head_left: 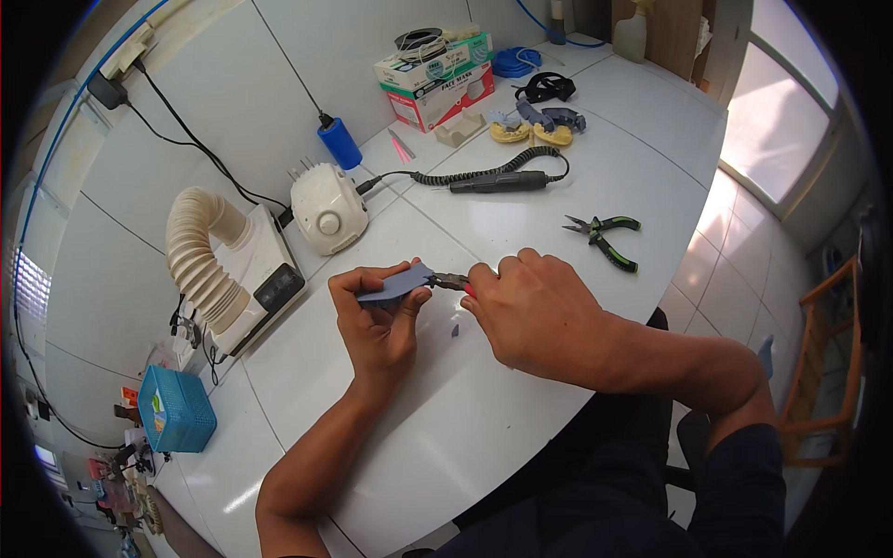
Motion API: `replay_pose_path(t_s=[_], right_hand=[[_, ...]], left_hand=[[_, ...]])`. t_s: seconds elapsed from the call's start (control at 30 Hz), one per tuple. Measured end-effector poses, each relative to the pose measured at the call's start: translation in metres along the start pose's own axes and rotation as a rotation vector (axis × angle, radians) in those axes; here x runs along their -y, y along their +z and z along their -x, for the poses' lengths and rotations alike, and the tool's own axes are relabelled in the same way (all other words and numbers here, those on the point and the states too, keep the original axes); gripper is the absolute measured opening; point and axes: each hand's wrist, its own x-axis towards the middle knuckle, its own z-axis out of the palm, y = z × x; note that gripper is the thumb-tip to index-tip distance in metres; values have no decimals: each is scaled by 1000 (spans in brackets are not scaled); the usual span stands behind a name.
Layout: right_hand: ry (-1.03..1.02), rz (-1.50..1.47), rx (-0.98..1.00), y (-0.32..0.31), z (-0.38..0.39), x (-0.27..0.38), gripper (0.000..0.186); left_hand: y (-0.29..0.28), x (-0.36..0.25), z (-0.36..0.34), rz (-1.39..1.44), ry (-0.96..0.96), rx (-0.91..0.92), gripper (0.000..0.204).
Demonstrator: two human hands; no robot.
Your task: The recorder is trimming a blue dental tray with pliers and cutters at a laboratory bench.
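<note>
Looking roughly mid-job here, at a guess. Got the grey piece (395, 283) held up over the worktop (414, 428), pinched in the left hand (377, 325) with a narrow grip, thumb and fingers around its edges. Holding the red-handled pliers (450, 280) in the right hand (539, 312), grip closed tight on the handles, nose right at the ragged right end of the grey piece. Can't tell at this scale whether really biting into it or just touching.

Progress-wise: can see a little grey chip (455, 330) loose on the worktop, below the pliers. Probably snapped off that same end, so would count at least one bit as done. Wouldn't call it finished though, with an end that uneven. Would guess at some trimming left; can't tell how much.

Not in use: green-and-black pliers (605, 241) lying splayed off to the right, plus a black handpiece (499, 182) on a coiled cord further back. Can also spot yellow dental casts (551, 137) at the back with grey parts (564, 119) right by them. Can't say if finished or waiting.
</note>
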Motion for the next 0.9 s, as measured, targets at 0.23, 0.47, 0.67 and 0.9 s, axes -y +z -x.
replay_pose_path(t_s=[0.23,0.47,0.67,0.9], right_hand=[[-45,13,-5,5,-3,-7,30],[-112,12,-54,8,-3,-14,29],[-152,-30,-87,8,-3,-24,27],[-123,-195,63,-7,0,-39,27]], left_hand=[[0,-1,1,11,-16,4,45],[-1,2,1,-8,40,-8,46],[-5,1,1,-22,32,35,47],[-7,-5,-8,74,-46,109,59]])
